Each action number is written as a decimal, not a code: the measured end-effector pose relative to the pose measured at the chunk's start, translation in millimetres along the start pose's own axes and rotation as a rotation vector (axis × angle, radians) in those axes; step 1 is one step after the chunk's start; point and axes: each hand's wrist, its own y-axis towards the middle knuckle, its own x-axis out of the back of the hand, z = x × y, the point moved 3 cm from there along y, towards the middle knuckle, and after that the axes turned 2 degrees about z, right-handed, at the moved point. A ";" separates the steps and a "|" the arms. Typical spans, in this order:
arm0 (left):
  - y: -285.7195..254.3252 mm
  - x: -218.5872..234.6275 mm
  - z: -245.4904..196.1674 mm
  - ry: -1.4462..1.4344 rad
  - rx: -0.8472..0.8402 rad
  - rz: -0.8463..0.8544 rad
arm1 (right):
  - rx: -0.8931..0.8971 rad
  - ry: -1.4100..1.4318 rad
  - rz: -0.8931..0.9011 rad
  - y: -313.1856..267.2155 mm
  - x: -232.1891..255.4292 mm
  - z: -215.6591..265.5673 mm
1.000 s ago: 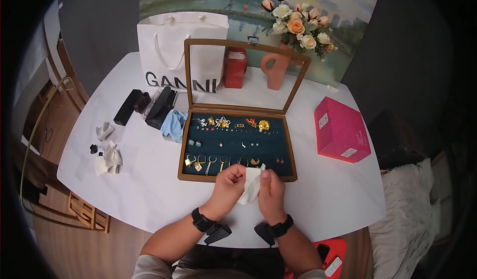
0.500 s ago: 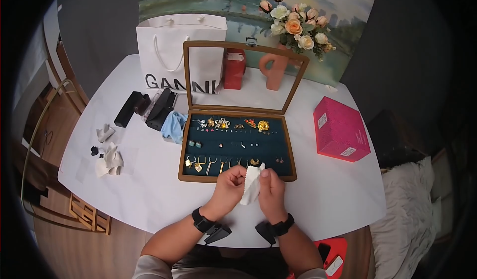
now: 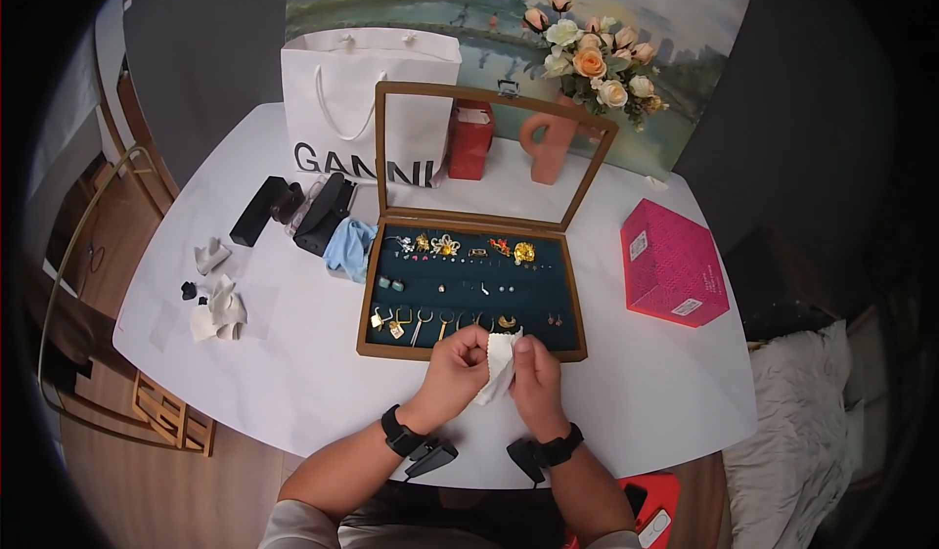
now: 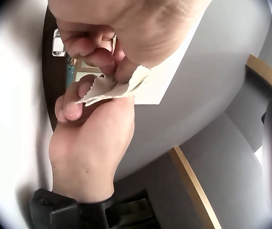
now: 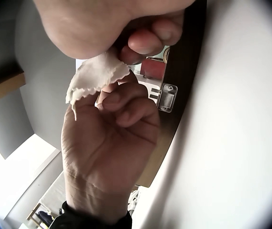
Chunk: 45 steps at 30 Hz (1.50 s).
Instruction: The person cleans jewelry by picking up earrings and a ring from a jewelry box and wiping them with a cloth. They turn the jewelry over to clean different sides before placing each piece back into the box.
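A small cream cloth [image 3: 498,371] with a zigzag-cut edge is held between both hands, in front of the jewelry box. My left hand [image 3: 452,378] has its fingers curled and pinches the cloth's left side. On the other side, my right hand [image 3: 537,385] grips it with the thumb on top. In the left wrist view the cloth [image 4: 114,90] is folded between the fingertips; anything inside its folds is hidden. Just beyond the hands is the wooden jewelry box [image 3: 376,326], its glass lid [image 3: 497,94] raised. Rings [image 3: 446,326], brooches [image 3: 446,244] and earrings [image 3: 555,320] sit in its dark green lining.
Left of the box lie a light blue cloth [image 3: 349,247], a black case [image 3: 327,214] and crumpled cream cloths [image 3: 223,310]. Behind stand a white paper bag [image 3: 367,109], a red box [image 3: 471,140] and a vase of flowers [image 3: 553,148]. A pink box [image 3: 675,265] is at right.
The head view has shifted slightly. Both hands keep hold of the cream cloth at nearly the same place, with only small movements of the fingers and cloth.
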 end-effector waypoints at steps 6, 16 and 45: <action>-2.4 -1.0 -2.7 0.385 -0.115 -0.008 | -0.094 0.138 0.018 0.1 -1.1 17.4; -4.4 -7.6 -32.9 0.675 -0.335 -0.025 | -0.103 0.136 0.080 2.7 2.9 16.9; 0.5 -6.8 -20.1 0.010 0.064 0.149 | -0.008 0.033 -0.098 5.5 6.7 14.3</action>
